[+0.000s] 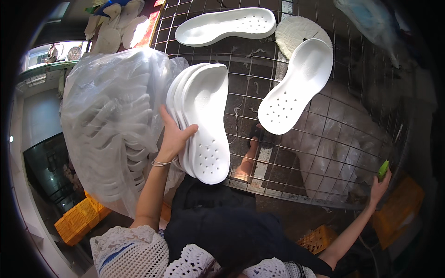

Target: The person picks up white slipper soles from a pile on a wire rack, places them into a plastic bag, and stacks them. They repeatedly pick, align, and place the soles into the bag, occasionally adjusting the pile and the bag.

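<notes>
My left hand (175,134) grips the edge of a stack of white insoles (206,125), thumb on the top one and fingers along the side. The stack stands heel up, with small holes at its lower end. Out at the far right, my right hand (380,189) is closed round a bright green tool (383,170) that looks like a cutter knife; its blade is not clear. A single white insole (296,88) lies at a slant on the wire grid, overlapping a round whitish pad (301,32). Another insole (227,27) lies sideways at the far edge.
The wire grid table (252,162) has thin white scraps caught on it. A big clear plastic bag (109,116) packed with white insoles leans at the left. Orange crates (81,220) stand low on both sides. Plastic bagging (333,148) shows beneath the grid.
</notes>
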Motion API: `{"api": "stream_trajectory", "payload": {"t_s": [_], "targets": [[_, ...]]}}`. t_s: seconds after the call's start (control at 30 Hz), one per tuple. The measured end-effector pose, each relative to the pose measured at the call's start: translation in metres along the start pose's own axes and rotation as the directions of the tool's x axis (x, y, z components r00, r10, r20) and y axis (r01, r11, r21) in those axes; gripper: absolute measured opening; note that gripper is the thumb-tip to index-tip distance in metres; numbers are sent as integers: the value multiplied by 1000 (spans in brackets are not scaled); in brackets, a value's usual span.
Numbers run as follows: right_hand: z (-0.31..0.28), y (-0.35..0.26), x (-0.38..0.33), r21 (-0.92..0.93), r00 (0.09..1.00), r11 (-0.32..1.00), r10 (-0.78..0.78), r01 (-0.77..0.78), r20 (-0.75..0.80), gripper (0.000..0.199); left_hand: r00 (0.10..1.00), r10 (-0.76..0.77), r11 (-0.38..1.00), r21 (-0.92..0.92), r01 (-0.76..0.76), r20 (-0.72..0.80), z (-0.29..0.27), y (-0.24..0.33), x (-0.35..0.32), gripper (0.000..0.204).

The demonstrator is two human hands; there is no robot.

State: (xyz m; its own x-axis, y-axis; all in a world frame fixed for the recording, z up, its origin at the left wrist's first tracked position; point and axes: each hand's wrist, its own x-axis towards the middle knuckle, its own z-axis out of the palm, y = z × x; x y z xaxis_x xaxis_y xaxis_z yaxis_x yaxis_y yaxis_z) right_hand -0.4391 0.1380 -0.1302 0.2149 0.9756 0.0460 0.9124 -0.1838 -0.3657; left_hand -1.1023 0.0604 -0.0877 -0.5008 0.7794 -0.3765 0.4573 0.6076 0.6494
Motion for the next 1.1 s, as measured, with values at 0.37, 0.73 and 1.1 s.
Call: {"api": "stream_trajectory", "payload": {"t_s": [0.37,0.73,1.1], "targets": [[-24,-310,-34,284,613,892,-448,351,651,16,942,124,876,-480,44,313,6,-54,-8,62],[145,-474,-159,-90,905,947,-263,308,334,129,809,464,300,796,-526,360,-40,-83,-21,54],[153,-499,-174,-150,964,976,-122,161,237,134,905,27,870,-457,188,424,-258,17,67,20]]}}
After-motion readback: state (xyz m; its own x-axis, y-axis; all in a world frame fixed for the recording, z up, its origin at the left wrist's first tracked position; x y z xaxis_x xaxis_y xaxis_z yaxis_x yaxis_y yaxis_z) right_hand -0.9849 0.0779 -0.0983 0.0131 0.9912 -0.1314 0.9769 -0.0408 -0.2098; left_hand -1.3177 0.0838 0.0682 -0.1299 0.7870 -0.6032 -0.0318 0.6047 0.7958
